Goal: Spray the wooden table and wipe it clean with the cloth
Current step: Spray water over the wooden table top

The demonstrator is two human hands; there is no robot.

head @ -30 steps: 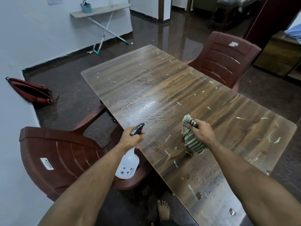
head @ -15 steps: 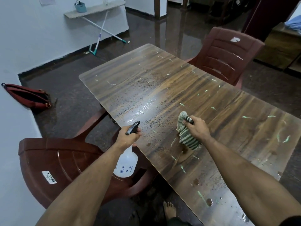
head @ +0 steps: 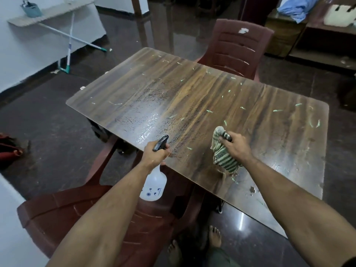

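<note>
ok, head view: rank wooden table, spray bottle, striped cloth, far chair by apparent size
1. wooden table
2. far chair, smaller partly through distance
3. spray bottle and striped cloth: look about alike, both partly hidden by the hands, so no ranking.

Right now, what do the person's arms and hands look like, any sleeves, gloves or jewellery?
Both forearms are bare from the frame edge to the wrist: no sleeves in view. The left hand and right hand wear no gloves, and no watch, bracelet or ring is visible. The feet below are bare too.
</note>
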